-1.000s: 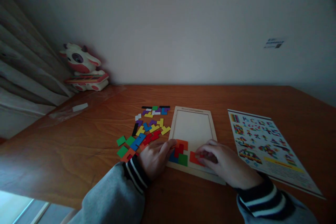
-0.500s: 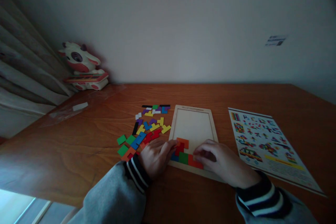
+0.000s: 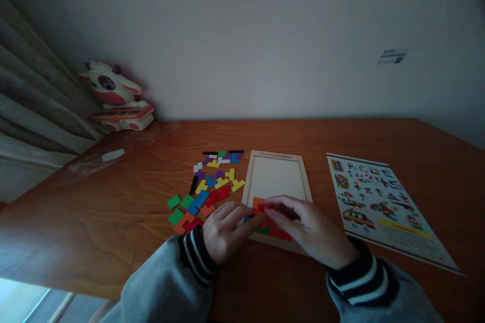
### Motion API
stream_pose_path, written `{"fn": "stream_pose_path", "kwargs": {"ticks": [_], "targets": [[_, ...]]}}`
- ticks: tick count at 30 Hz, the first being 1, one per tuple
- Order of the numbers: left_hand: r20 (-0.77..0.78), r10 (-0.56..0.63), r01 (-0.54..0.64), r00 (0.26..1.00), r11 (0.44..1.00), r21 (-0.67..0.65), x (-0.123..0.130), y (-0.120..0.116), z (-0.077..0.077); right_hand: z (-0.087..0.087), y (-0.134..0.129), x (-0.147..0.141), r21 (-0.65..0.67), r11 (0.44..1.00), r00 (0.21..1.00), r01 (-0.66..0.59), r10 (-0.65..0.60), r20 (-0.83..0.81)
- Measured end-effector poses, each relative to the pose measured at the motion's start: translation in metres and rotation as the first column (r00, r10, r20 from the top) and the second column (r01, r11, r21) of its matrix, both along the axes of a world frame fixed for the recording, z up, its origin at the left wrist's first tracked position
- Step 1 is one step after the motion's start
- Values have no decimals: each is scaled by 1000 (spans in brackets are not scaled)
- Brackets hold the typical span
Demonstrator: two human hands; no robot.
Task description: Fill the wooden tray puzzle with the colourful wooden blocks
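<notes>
A pale wooden tray (image 3: 276,176) lies on the table, with orange, red, green and blue pieces in its lower left part. My left hand (image 3: 229,229) rests over the tray's lower left edge, its fingertips at the pieces. From the right, my right hand (image 3: 305,227) reaches over the tray, thumb and fingers nearly meeting my left fingertips at the red piece (image 3: 261,208). Whether either hand grips a piece is too small to tell. Left of the tray lie many coloured pieces, including a green piece (image 3: 174,202) and a yellow piece (image 3: 238,185).
A printed pattern sheet (image 3: 382,202) lies right of the tray. At the back left stand a cow toy (image 3: 113,86) and a clear plastic wrapper (image 3: 91,164). Curtains hang at the left, and a wall rises behind the table.
My right hand has moved left across the tray toward my left fingertips. My left hand's fingers have shifted slightly over the pieces. The view has shifted a little.
</notes>
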State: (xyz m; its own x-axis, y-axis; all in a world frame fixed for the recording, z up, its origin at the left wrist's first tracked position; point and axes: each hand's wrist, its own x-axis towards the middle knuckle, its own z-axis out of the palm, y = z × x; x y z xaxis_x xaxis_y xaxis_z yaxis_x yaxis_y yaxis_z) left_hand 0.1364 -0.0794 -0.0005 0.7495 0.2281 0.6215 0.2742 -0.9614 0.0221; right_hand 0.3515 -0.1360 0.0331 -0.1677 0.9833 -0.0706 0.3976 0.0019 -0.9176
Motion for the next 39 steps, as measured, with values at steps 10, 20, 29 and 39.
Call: {"fn": "stream_pose_path", "kwargs": {"ticks": [10, 20, 29, 39], "targets": [[-114, -23, 19, 993, 999, -29, 7, -2, -4, -17, 7, 33, 195, 913, 928, 357, -370, 33], [-134, -65, 57, 989, 996, -61, 11, -4, -6, -14, 4, 39, 131, 919, 921, 371, -382, 73], [-166, -112, 100, 980, 992, -80, 12, -7, -7, -20, 7, 33, 103, 990, 930, 99, -128, 345], [-228, -114, 90, 967, 990, -110, 10, -8, -5, -38, 15, 27, 111, 982, 872, 155, -189, 451]]}}
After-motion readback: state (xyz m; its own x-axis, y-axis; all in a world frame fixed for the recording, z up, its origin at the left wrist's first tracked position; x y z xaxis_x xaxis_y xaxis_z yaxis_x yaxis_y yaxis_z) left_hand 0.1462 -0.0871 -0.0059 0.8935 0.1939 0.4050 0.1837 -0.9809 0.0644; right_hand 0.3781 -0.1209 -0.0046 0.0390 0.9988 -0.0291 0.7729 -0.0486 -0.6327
